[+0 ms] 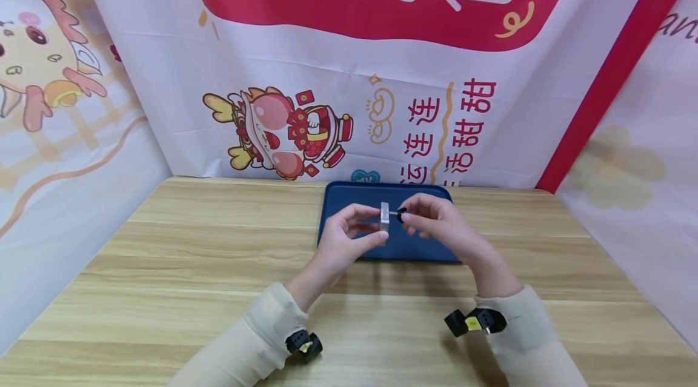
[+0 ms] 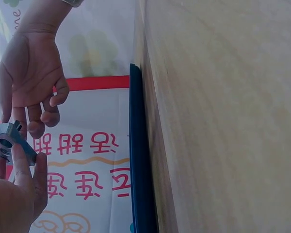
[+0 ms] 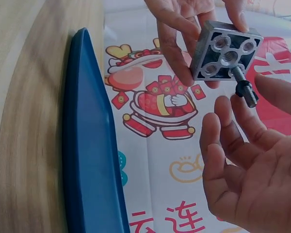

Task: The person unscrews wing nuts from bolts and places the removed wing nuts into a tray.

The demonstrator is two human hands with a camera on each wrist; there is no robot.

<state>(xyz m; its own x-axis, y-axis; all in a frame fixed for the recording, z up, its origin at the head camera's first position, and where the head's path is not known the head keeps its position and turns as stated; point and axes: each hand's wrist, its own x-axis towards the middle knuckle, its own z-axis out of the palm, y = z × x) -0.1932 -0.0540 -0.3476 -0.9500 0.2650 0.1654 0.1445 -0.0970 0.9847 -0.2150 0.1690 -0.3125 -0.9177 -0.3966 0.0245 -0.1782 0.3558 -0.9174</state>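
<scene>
The left hand point(image 1: 343, 238) pinched a square metal block point(image 1: 385, 218) by its edges, thumb opposite fingers, above the blue tray point(image 1: 354, 198) on the desk point(image 1: 218, 244). The right hand point(image 1: 444, 226) curved its thumb and forefinger around the black nut point(image 3: 242, 89) on the block's bolt point(image 3: 251, 100), other fingers loosely bent.

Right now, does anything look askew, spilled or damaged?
The white, red-printed cloth banner behind the pale wooden table looks turned: its cartoon figure lies sideways. No spill shows; the square silver metal block in the left hand looks undamaged.
</scene>
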